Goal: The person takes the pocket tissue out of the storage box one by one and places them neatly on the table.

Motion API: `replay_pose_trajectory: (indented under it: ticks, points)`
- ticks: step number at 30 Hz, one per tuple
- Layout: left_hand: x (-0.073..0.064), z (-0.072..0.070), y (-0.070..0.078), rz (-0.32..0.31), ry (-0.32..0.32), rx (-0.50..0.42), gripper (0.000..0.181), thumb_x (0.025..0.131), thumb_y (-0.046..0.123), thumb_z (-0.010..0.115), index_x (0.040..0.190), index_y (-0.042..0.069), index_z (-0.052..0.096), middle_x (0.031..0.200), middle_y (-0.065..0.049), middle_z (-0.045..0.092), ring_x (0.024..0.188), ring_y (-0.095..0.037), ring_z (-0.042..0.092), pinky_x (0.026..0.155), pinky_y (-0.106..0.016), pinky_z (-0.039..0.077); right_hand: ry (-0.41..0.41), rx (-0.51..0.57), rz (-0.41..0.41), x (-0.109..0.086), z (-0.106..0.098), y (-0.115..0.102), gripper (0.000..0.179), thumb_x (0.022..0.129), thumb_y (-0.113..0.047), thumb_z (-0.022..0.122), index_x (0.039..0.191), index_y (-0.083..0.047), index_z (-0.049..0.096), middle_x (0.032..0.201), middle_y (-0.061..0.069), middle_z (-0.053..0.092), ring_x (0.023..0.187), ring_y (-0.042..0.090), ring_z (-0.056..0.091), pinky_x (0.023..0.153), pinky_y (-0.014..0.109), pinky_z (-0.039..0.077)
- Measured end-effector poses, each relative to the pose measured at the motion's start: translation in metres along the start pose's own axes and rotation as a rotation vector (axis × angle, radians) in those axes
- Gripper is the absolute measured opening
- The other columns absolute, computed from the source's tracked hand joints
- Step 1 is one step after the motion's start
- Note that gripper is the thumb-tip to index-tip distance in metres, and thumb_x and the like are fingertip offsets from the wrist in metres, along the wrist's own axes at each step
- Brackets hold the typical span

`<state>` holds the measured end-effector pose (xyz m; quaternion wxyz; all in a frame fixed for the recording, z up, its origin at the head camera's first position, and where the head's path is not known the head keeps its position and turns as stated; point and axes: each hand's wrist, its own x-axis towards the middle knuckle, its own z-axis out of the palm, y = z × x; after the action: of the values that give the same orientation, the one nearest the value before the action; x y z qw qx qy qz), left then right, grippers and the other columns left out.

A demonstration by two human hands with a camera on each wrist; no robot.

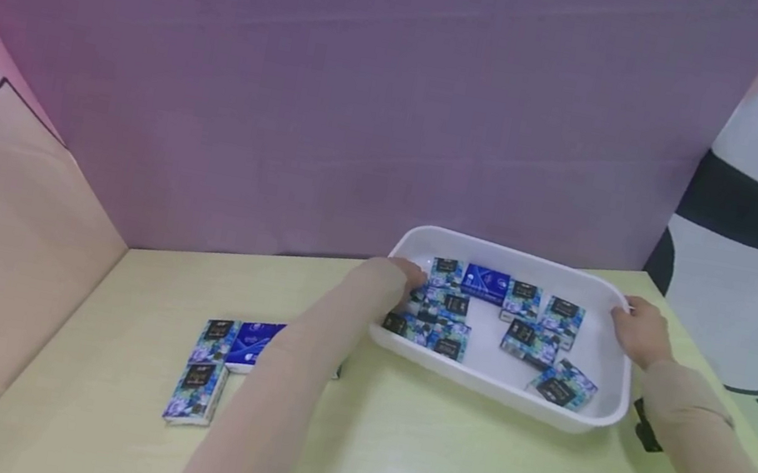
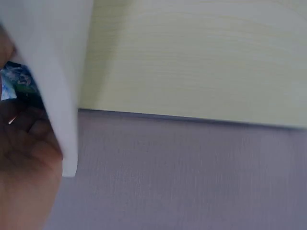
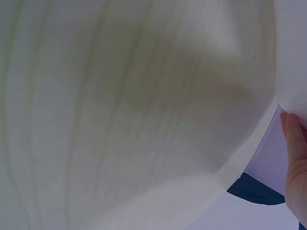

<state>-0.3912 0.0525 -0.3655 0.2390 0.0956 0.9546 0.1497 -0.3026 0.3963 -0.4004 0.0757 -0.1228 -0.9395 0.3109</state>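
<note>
Purple backdrop [image 1: 372, 100] is looming behind the pale counter [image 1: 99, 356], and at the right the white tray [image 1: 510, 399] is holding floral packets [image 1: 445, 305] plus one blue packet [image 1: 486, 283]. Right hand [image 1: 640, 331]: pinching the rim! Left hand [image 1: 410, 273]: resting inside, by a packet, its grip impossible to tell. Packing seems to be going on, the next move calling for steadiness; loose packets [image 1: 195, 393] are lying leftward, outside.
</note>
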Motion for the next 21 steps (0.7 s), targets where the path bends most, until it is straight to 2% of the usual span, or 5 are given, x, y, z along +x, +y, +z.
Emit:
replay_pose_trajectory:
  ticks: [2, 10, 13, 16, 21]
  points:
    - [-0.009, -0.007, -0.003, 0.135, 0.039, 0.334, 0.043, 0.081, 0.021, 0.068, 0.120, 0.027, 0.052, 0.106, 0.008, 0.056, 0.100, -0.010, 0.052, 0.092, -0.025, 0.044, -0.008, 0.008, 0.003, -0.001, -0.001, -0.001, 0.051, 0.094, -0.020, 0.029, 0.125, 0.020, 0.036, 0.114, 0.041, 0.047, 0.100, 0.050, 0.052, 0.087, 0.056, 0.046]
    - [-0.018, -0.024, -0.006, 0.198, 0.006, 0.329, 0.039, 0.073, 0.026, 0.075, 0.104, 0.024, 0.051, 0.094, 0.010, 0.052, 0.093, -0.013, 0.051, 0.086, -0.031, 0.046, -0.022, 0.015, 0.024, -0.002, -0.001, -0.003, 0.052, 0.094, -0.021, 0.029, 0.127, 0.020, 0.034, 0.117, 0.041, 0.045, 0.101, 0.050, 0.051, 0.088, 0.056, 0.045]
    - [-0.015, -0.029, -0.006, 0.203, -0.033, 0.283, 0.058, 0.074, 0.023, 0.075, 0.125, 0.026, 0.048, 0.118, 0.008, 0.054, 0.109, -0.014, 0.050, 0.096, -0.036, 0.044, -0.029, 0.024, 0.025, -0.002, 0.000, -0.005, 0.052, 0.094, -0.021, 0.029, 0.127, 0.020, 0.033, 0.116, 0.041, 0.046, 0.099, 0.049, 0.053, 0.086, 0.054, 0.048]
    - [-0.012, -0.034, -0.004, 0.233, -0.064, 0.276, 0.079, 0.077, 0.022, 0.073, 0.143, 0.025, 0.030, 0.143, 0.005, 0.039, 0.126, -0.015, 0.041, 0.107, -0.036, 0.035, -0.032, 0.025, 0.017, -0.003, -0.001, -0.006, 0.052, 0.095, -0.020, 0.030, 0.127, 0.020, 0.033, 0.116, 0.041, 0.046, 0.099, 0.049, 0.053, 0.086, 0.054, 0.048]
    - [-0.026, -0.045, 0.000, 0.305, -0.047, 0.362, 0.084, 0.079, 0.020, 0.071, 0.146, 0.017, 0.022, 0.145, -0.001, 0.037, 0.128, -0.018, 0.039, 0.109, -0.035, 0.033, -0.018, 0.013, 0.006, -0.005, -0.004, -0.005, 0.051, 0.095, -0.021, 0.030, 0.126, 0.020, 0.034, 0.116, 0.041, 0.045, 0.101, 0.050, 0.051, 0.088, 0.056, 0.044]
